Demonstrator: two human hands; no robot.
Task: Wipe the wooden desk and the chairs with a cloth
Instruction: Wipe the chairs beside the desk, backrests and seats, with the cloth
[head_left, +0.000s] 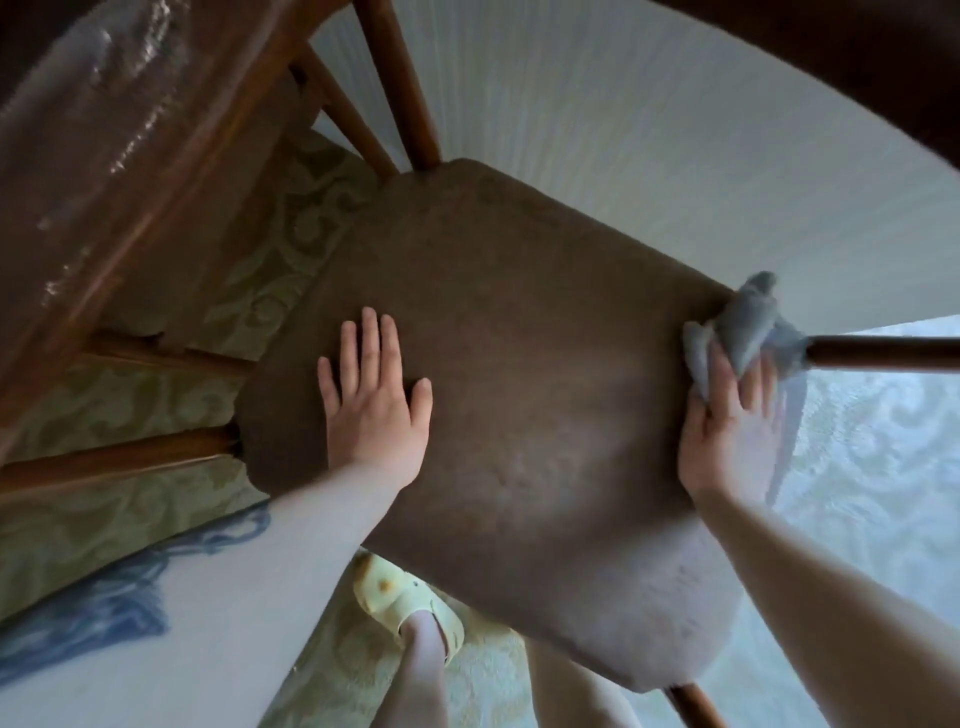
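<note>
Head view looks down on a brown upholstered chair seat (519, 364) tipped toward the camera, fabric face up. The left hand (371, 400) lies flat on the seat's left half, fingers (369, 332) straight and slightly spread, thumb out to the right, palm pressing the fabric and holding nothing. The right hand (727, 421) is at the seat's right edge, fingers curled around a crumpled grey-blue cloth (748, 325). The cloth is bunched against the seat's corner where a dark round wooden chair leg (883, 353) meets it, wrapping the leg's near end; the leg runs off to the right edge of the frame. More brown wooden chair rungs (400, 88) rise from the seat's far edge toward the top. Along the left side sits the brown wooden worktop (104, 130), covered with a shiny clear plastic film, its edge running diagonally; wooden rails (119, 457) sit below it just beside the seat's left corner. Under everything lies a pale green carpet with a scroll pattern (291, 249), continuing lighter at right. A white ribbed wall surface (623, 130) fills the upper right. At bottom centre a foot in a pale yellow clog sandal (410, 597) stands on the carpet, partly under the seat's near edge. The left forearm shows blue tattoo markings (119, 597).
</note>
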